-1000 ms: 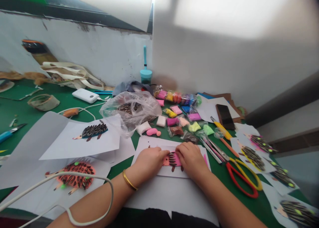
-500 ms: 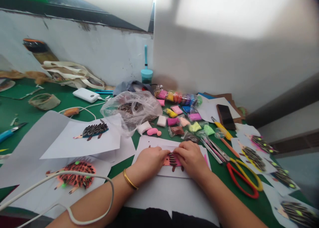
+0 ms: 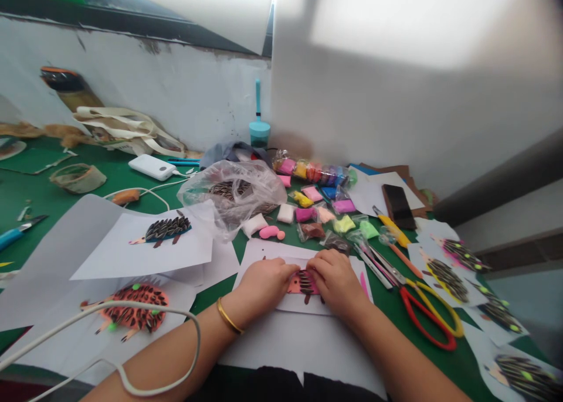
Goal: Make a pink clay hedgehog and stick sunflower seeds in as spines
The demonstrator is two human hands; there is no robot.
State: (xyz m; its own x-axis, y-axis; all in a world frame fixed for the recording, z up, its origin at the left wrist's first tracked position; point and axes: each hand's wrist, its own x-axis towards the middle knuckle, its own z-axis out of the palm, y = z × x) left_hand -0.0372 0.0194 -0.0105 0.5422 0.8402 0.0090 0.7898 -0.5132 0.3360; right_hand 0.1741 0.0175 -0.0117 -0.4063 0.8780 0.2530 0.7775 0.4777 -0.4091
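A pink clay hedgehog (image 3: 294,285) with rows of striped sunflower seeds (image 3: 305,282) on its back lies on white paper (image 3: 281,308) in front of me. My left hand (image 3: 264,282) is closed at its left side, thumb and fingertips touching the upper edge by the seeds. From the right, my right hand (image 3: 338,279) bends over the seeded back, its fingers pressed together in a pinch. Whatever sits between the fingertips of either hand is hidden. Brown clay feet (image 3: 307,299) show below the body. Beyond the paper lies a clear plastic bag (image 3: 233,194) of sunflower seeds.
Several small clay packets (image 3: 312,231) lie past the hands. Scissors (image 3: 428,317) with red and yellow handles and a phone (image 3: 398,206) are at right. Finished seed hedgehogs (image 3: 136,308) lie on both sides. A white cable (image 3: 197,331) loops across my left forearm.
My right hand's fingers have shifted very slightly over the seeds. My left hand and the surrounding things look the same.
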